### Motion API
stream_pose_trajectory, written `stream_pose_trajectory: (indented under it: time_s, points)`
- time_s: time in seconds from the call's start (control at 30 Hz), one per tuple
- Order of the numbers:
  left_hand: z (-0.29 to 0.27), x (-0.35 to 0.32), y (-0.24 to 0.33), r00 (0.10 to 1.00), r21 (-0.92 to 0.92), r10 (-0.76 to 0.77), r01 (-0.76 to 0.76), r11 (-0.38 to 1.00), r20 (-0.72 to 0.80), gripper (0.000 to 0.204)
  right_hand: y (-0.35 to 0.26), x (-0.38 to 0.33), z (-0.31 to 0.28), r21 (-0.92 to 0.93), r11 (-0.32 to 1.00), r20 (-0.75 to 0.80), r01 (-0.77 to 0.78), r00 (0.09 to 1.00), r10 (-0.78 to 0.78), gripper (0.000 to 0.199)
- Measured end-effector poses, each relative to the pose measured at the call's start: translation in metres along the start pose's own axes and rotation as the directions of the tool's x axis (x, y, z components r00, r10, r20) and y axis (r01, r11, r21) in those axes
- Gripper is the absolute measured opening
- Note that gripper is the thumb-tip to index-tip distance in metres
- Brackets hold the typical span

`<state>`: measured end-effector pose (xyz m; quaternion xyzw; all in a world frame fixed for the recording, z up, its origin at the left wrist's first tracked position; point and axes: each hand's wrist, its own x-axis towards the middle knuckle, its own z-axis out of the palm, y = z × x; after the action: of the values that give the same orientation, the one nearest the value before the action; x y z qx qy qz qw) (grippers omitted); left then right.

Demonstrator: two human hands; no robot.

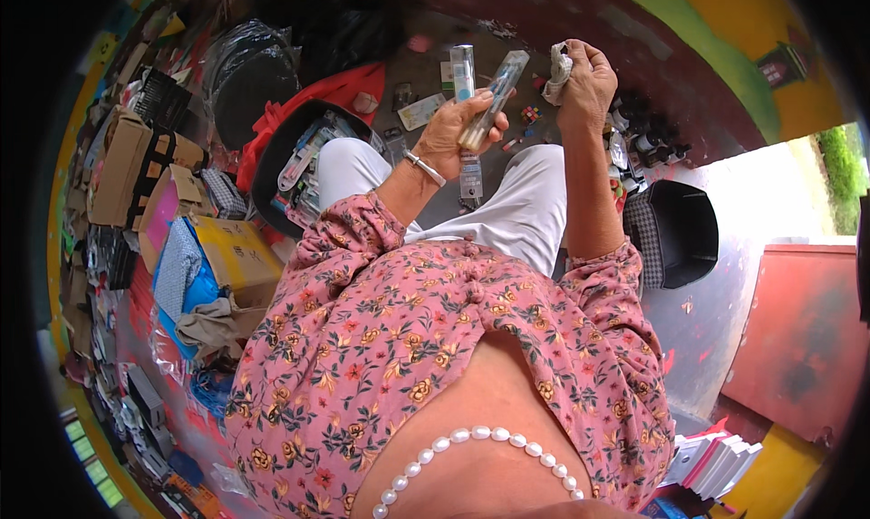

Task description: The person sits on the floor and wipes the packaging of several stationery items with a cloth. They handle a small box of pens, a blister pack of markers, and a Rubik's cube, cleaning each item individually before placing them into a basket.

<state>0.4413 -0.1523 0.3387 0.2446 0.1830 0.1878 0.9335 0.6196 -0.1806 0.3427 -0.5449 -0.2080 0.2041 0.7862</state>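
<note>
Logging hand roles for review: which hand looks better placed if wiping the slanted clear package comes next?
Likely the right hand: it pinches a crumpled whitish cloth-like piece near the slanted clear package. The left hand grips that package, so seems better suited to steadying it.

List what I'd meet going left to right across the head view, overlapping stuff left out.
Strapped cardboard box → black bin of packages → left grip → colourful puzzle cube → right grip → bare-sided dark bin → red panel.
</note>
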Motion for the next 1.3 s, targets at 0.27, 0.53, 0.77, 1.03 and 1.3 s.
stream_pose_trajectory:
  time_s: [0.27,0.53,0.77,1.03,1.3]
  points:
    - [-0.021,-0.004,0.004,0.945,0.132,0.282,-0.262,0.956,-0.168,0.025,-0.002,-0.081,0.045,-0.340,0.837,0.548,0.428,0.814,-0.194,0.011]
    - [-0.032,-0.013,0.014,0.977,0.153,0.212,-0.214,0.965,0.032,0.020,-0.012,-0.070,0.051,-0.318,0.612,0.623,0.725,0.646,-0.441,0.010]
    - [-0.036,-0.012,0.010,0.997,0.051,0.026,-0.029,0.998,0.068,0.028,0.045,0.023,0.022,-0.076,0.987,0.275,-0.139,0.949,0.155,0.013]
    - [-0.051,-0.005,0.001,0.997,-0.253,0.048,-0.033,0.967,0.055,0.035,0.040,-0.018,0.010,0.476,0.277,0.547,-0.834,0.528,0.649,0.029]
    - [-0.023,-0.015,0.009,0.966,-0.001,0.212,-0.214,0.977,-0.145,0.035,0.029,-0.031,0.005,0.527,0.026,0.800,-0.850,0.505,0.324,0.040]
